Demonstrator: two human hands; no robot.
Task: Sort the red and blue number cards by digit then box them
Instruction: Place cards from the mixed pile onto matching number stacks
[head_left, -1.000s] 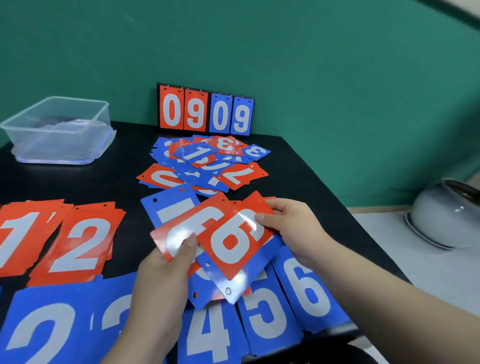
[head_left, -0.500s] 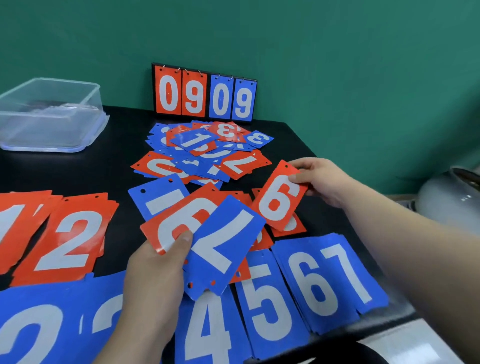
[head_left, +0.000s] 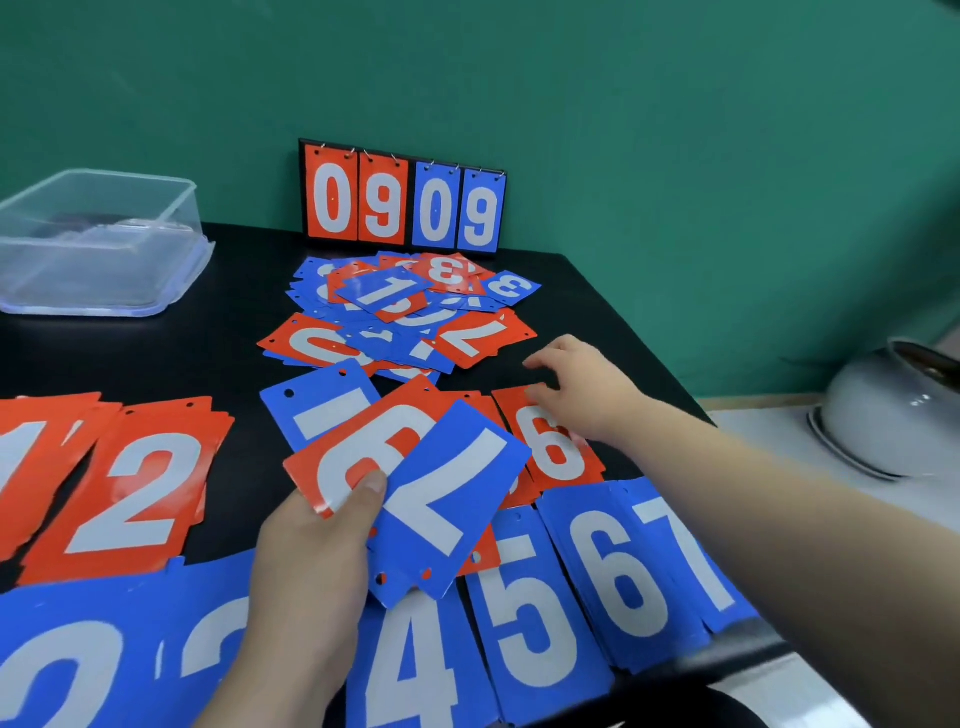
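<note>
Table (head_left: 171, 358), black, fills my feed from near edge to far. Along its near edge lie sorted blue stacks (head_left: 535, 618), with 4, 5, 6 and 7 among them. Just beyond them at the left I see red stacks (head_left: 140, 488) of 1 and 2. A clear plastic box (head_left: 93, 244) stands far left. An unsorted heap (head_left: 405, 317) of cards lies before a flip scoreboard (head_left: 402, 200) reading 0909. The left hand (head_left: 306, 566) grasps a fan of three cards (head_left: 447, 499), thumb on the red one. The right hand (head_left: 582, 389), fingers relaxed and holding nothing, touches a red 6 (head_left: 550, 447) lying centre right.
</note>
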